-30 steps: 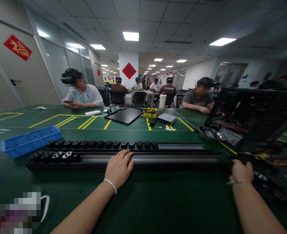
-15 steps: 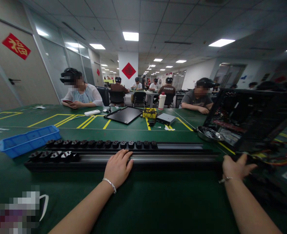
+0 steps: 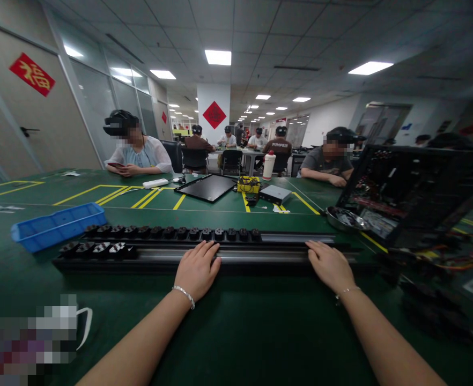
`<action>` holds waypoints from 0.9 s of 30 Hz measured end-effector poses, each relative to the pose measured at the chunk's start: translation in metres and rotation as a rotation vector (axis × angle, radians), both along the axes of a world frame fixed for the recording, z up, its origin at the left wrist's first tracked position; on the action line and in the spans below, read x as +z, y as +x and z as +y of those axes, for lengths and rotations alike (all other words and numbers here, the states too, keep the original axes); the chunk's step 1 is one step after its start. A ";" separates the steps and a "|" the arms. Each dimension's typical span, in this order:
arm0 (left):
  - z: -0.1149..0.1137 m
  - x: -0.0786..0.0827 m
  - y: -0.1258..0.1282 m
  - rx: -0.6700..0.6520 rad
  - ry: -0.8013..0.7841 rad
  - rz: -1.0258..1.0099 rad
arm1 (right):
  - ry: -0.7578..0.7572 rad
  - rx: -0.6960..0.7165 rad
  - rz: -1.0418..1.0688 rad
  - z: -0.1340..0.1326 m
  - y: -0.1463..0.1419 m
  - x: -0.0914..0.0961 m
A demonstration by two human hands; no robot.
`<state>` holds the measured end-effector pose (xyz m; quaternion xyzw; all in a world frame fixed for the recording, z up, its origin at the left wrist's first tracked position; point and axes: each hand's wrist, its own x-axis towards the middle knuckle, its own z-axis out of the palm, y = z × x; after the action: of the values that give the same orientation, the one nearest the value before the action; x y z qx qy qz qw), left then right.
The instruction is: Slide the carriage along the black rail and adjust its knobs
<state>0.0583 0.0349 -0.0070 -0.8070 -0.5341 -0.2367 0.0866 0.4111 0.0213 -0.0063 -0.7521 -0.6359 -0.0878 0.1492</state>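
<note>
Two long black tracks lie side by side across the green table. On the front track [image 3: 260, 258], several black socket-like modules [image 3: 101, 249] sit at the left end, beside a bare metallic channel. The back track [image 3: 296, 237] carries a longer row of such modules [image 3: 194, 234]. My left hand [image 3: 196, 271] rests on the front track near its middle, fingers stretched over the channel and thumb apart. Farther right, my right hand [image 3: 331, 265] lies on the same track with its fingers extended. The undersides of both hands are hidden.
A blue bin [image 3: 61, 225] stands at the left. On the right are a metal bowl [image 3: 347, 220], an open computer case [image 3: 413, 187] and loose cables. Farther back lie a black panel [image 3: 208, 187] and a grey box [image 3: 275, 194]. Two people sit across the table.
My right hand has moved left from the track's right end onto its channel, its fingers now stretched over it. My left hand stays on the track. The view has shifted slightly.
</note>
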 end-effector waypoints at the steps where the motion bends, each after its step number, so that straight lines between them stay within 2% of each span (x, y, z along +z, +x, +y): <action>1: 0.000 0.000 -0.002 0.013 0.000 0.003 | -0.007 0.003 -0.008 -0.001 -0.003 0.001; 5: -0.002 0.001 -0.012 0.098 -0.025 -0.001 | -0.031 0.034 -0.022 -0.003 -0.028 0.005; 12: 0.000 -0.001 -0.030 0.144 -0.102 -0.013 | -0.019 0.257 -0.046 -0.013 -0.116 0.003; 16: -0.002 -0.007 -0.056 0.138 -0.046 0.017 | -0.038 0.200 -0.011 -0.012 -0.159 0.003; 17: -0.004 -0.008 -0.064 0.171 -0.002 0.021 | -0.054 0.164 0.008 -0.010 -0.168 0.004; 19: -0.007 -0.009 -0.079 0.329 0.113 -0.022 | -0.065 0.136 0.041 -0.007 -0.184 0.004; 22: -0.011 -0.004 -0.097 0.514 0.240 -0.120 | 0.043 0.168 0.051 -0.007 -0.201 0.000; 27: -0.005 -0.001 -0.115 0.675 0.230 -0.227 | 0.110 0.310 0.040 -0.012 -0.201 -0.007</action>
<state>-0.0568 0.0296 -0.0085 -0.5391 -0.7461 -0.3415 0.1901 0.2098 0.0097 -0.0129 -0.6372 -0.7356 -0.0835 0.2144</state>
